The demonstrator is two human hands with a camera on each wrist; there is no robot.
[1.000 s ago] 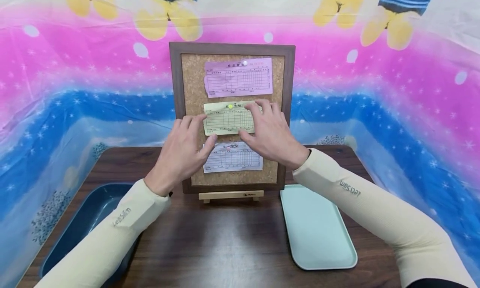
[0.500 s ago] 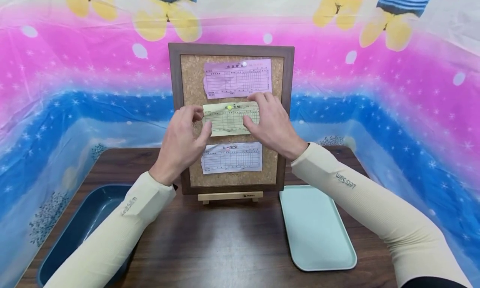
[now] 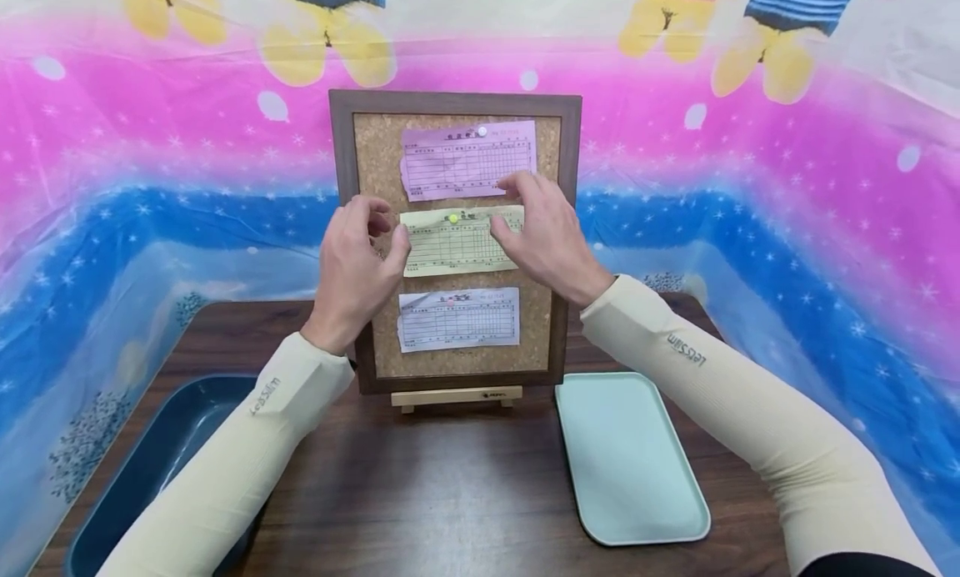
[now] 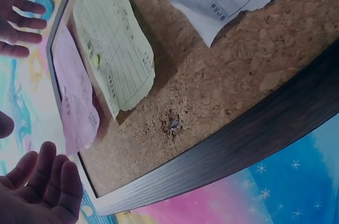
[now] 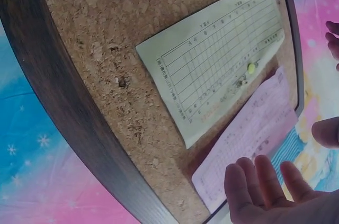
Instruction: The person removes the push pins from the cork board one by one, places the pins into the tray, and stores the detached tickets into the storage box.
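Observation:
My left hand (image 3: 356, 264) is held up in front of the corkboard's left side, fingers loosely bent and thumb apart, with nothing in its grasp. Its thumb comes near the left edge of a yellow-green receipt slip (image 3: 450, 248), which a yellow pushpin (image 3: 453, 218) fixes to the cork. On the other side, my right hand (image 3: 547, 235) hovers over that slip's right end, fingers spread from the thumb and holding nothing. Its fingertips overlap the lower corner of the pink receipt slip (image 3: 457, 156) above. That one has a white pushpin (image 3: 482, 132). A white receipt slip (image 3: 457, 320) hangs lowest.
The corkboard (image 3: 536, 343) has a dark wood frame and stands on a small wooden easel (image 3: 457, 396). A dark blue tray (image 3: 161, 444) lies at left, partly behind my sleeve. At right is a pale green tray (image 3: 633, 460). A printed curtain (image 3: 750, 143) surrounds the table (image 3: 420, 494).
Both hands have drawn back from the yellow-green slip and risen a little. The right fingers have gone up to the pink slip's lower edge. The white slip has come into full view.

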